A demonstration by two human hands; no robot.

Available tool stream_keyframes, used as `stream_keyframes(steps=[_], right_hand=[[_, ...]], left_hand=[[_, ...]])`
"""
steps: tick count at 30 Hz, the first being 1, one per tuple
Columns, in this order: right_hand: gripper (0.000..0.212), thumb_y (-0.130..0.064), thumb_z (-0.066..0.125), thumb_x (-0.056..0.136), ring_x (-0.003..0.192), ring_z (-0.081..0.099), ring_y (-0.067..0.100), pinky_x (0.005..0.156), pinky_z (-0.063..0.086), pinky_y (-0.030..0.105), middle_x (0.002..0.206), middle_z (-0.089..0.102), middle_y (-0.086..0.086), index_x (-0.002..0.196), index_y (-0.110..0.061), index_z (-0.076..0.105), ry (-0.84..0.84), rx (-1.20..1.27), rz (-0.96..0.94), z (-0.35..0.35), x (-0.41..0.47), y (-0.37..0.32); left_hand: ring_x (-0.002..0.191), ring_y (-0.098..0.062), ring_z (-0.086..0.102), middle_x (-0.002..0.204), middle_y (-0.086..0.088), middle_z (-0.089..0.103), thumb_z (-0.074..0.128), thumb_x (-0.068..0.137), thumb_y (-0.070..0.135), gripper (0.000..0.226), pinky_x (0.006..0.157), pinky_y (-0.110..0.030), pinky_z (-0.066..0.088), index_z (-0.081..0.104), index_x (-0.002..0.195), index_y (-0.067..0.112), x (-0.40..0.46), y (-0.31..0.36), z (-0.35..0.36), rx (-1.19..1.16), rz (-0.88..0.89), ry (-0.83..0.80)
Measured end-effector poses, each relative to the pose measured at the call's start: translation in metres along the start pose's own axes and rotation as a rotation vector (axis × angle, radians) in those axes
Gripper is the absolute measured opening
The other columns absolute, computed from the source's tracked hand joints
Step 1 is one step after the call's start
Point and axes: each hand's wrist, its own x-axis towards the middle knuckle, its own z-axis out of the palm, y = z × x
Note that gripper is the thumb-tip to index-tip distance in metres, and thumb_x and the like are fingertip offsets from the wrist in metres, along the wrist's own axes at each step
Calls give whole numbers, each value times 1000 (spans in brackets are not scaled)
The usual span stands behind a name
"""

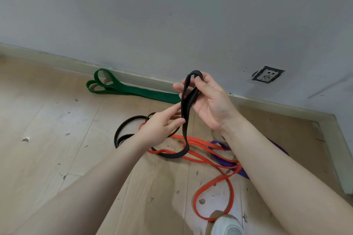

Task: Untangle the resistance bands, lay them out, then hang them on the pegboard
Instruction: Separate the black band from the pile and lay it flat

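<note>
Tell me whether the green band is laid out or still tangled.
Laid out. The green band lies folded flat along the baseboard, apart from the black, red and purple bands.

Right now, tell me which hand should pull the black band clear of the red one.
Left, probably. The left hand pinches the black band lower, nearer the red band; the right hand holds its top loop.

Getting even, soft daylight, moderately bright. Seeing faint shadows under arms on floor (pixel 57 120), mild sheen on planks. Bending wall (pixel 172 15) and skirting at edges from wide lens. Showing slight softness overall, mild compression smear.
</note>
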Motion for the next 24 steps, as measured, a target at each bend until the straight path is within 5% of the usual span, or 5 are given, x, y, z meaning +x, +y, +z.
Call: stream_keyframes(steps=[7, 15, 19, 22, 24], right_hand=[[7, -14, 52, 86, 101, 61, 27, 99, 42, 46, 84, 66, 4, 93, -15, 52, 14, 118, -44, 4, 12, 2], [81, -78, 51, 69, 121, 52, 5, 105, 36, 27, 129, 57, -6, 131, -25, 46, -53, -505, 80, -37, 9, 43], [56, -19, 66, 84, 115, 50, -8, 95, 42, 13, 130, 54, -11, 134, -23, 43, -187, -677, 161, -48, 3, 79], [63, -5, 71, 77, 107, 48, -19, 85, 36, 2, 121, 52, -21, 121, -41, 44, -187, -683, 96, -32, 11, 89], [52, -10, 73, 77, 110, 52, -7, 93, 38, 14, 115, 56, -18, 108, -45, 51, -195, -764, 77, -22, 18, 97]], left_hand=[[96, -6, 65, 102, 2, 69, 58, 90, 17, 22, 89, -25, 51, 58, 112, 21, 0, 13, 2, -220, -31, 147], [81, -16, 68, 76, -2, 66, 44, 96, 9, 15, 75, -30, 57, 58, 94, 14, 8, 37, -22, -727, -53, 414], [77, -19, 69, 74, -1, 63, 49, 91, 22, 14, 69, -29, 57, 56, 94, 10, 12, 47, -51, -1139, -27, 526], [75, -19, 70, 73, -2, 64, 44, 96, 25, 21, 65, -26, 57, 56, 90, 9, 12, 53, -60, -1277, -26, 566], [73, -19, 70, 71, -2, 65, 44, 96, 25, 22, 65, -26, 57, 56, 87, 8, 12, 54, -62, -1324, -31, 584]])
